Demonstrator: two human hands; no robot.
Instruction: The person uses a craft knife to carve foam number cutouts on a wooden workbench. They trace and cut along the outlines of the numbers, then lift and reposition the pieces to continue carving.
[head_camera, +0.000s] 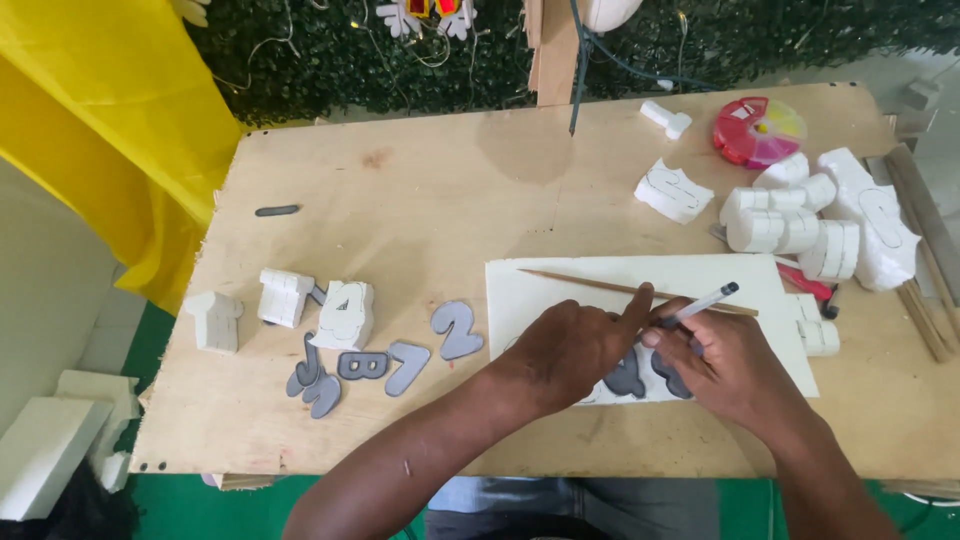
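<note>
A white foam sheet (620, 285) lies on the plywood table (430, 190). My left hand (575, 345) presses flat on grey number-shaped templates (628, 378) lying on the sheet. My right hand (725, 365) holds a pen (705, 300) with its tip down beside those templates. A thin wooden stick (600, 284) lies across the sheet just beyond my fingers.
Grey number cut-outs (400, 362) and white foam number blocks (285, 297) sit at the left. More cut foam blocks (800, 215) pile at the right, near a round red container (757, 130) and a red cutter (805, 283). Yellow cloth (120, 120) hangs at far left.
</note>
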